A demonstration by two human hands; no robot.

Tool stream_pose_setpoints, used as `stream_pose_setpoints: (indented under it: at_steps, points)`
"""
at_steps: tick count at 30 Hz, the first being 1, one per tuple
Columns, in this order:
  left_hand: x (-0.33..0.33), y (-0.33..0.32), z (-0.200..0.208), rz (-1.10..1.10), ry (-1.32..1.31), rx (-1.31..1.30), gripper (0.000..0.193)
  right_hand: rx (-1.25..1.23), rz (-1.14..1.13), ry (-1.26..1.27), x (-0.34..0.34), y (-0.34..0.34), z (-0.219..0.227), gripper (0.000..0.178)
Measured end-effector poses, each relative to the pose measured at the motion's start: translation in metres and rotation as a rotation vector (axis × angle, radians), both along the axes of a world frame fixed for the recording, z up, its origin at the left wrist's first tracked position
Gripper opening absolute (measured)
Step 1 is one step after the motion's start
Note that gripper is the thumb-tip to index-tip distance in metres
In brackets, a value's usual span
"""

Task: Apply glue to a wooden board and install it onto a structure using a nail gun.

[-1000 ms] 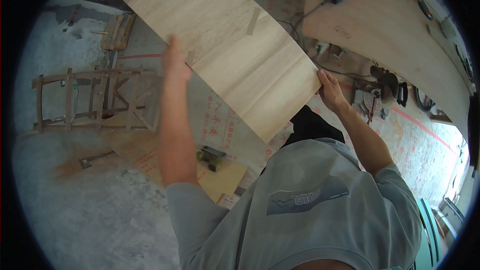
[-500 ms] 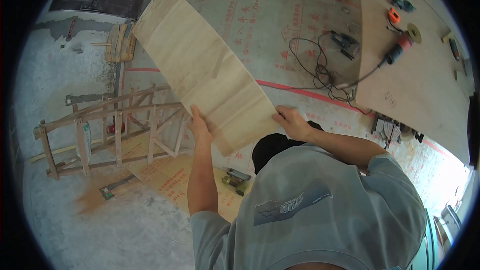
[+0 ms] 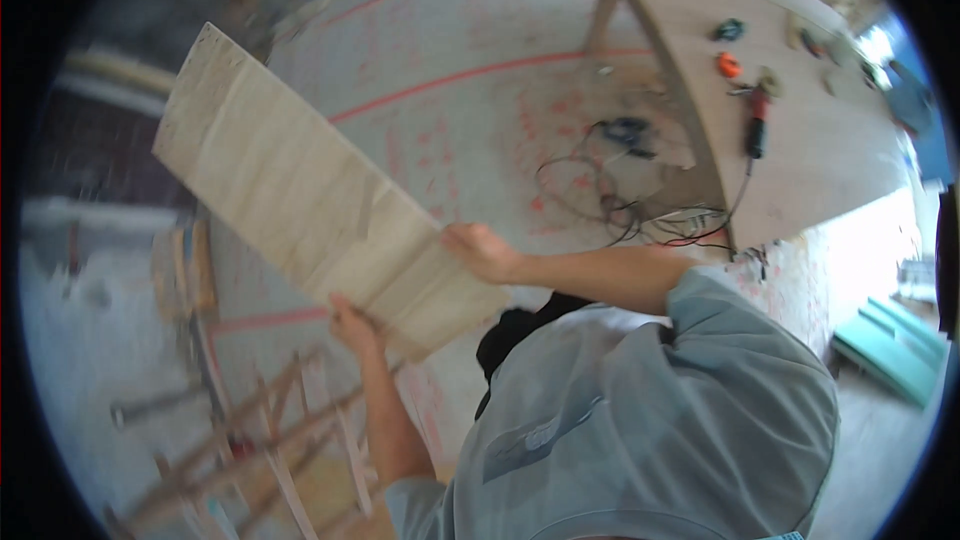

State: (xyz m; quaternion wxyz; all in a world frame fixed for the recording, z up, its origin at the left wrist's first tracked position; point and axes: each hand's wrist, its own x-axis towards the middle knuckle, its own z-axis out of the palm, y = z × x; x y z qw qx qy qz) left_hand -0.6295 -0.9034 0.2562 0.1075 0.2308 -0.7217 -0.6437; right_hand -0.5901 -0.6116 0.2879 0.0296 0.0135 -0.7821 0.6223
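A long, pale wooden board (image 3: 290, 180) is held up in front of me, slanting from the far left down toward my body. Its lower left edge rests in my left hand (image 3: 357, 328), thumb on the upper face and fingers hidden beneath. On the opposite long edge, near the end closest to me, my right hand (image 3: 480, 252) grips the board. Both hands are closed on it. A short dark mark shows on the board's face between them.
A wooden workbench (image 3: 800, 170) at the right carries an angle grinder (image 3: 759, 130) and an orange tape measure (image 3: 728, 65). Below it a power tool (image 3: 628, 132) and tangled cable (image 3: 620, 215) lie on the floor. A wooden trestle (image 3: 270, 440) stands at lower left; green panels (image 3: 890, 350) lie at right.
The view has swung, bringing more of the far room and the green panels in. My right hand has shifted further up along the board's edge; both hands still hold it.
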Motion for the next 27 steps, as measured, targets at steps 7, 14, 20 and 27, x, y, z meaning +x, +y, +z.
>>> stream_pose_setpoints:
  at_steps: [7,14,20,27]
  points:
    - [-0.168,0.031,0.053,-0.449,0.227,-0.384,0.047,-0.223,-0.522,0.012,-0.164,0.051,0.083,0.037]
    - [-0.331,0.096,0.077,-0.789,0.347,-0.519,0.041,-0.445,-0.906,0.346,-0.283,0.254,0.104,0.034]
    - [-0.489,0.157,0.083,-0.953,0.272,-0.804,0.046,-0.648,-0.991,0.371,-0.372,0.366,0.095,0.031]
    - [-0.668,0.247,0.129,-1.082,0.282,-0.792,0.049,-0.744,-1.067,0.426,-0.481,0.464,0.13,0.028]
